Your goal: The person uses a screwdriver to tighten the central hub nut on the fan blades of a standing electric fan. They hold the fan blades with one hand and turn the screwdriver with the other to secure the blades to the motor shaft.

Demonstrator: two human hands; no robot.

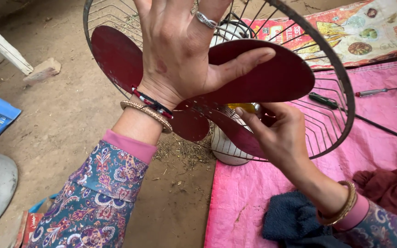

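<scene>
Head view: we press left hand (180, 50) flat, fingers spread, on dark red metal fan blade (272, 73) inside round wire guard (341, 92). Right hand (279, 133) fingers pinched at yellow hub (244, 107). Step judged: blade removal; next needs hub twisted against steadied blade.

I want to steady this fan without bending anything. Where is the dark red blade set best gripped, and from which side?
Probably at the centre of the dark red metal fan blade set, where the blades meet, coming from the open front. The blades look thin and flat, so their tips would likely flex. The round wire guard closes off the back. The right hand is already at the centre; the left hand lies flat on the blades.
</scene>
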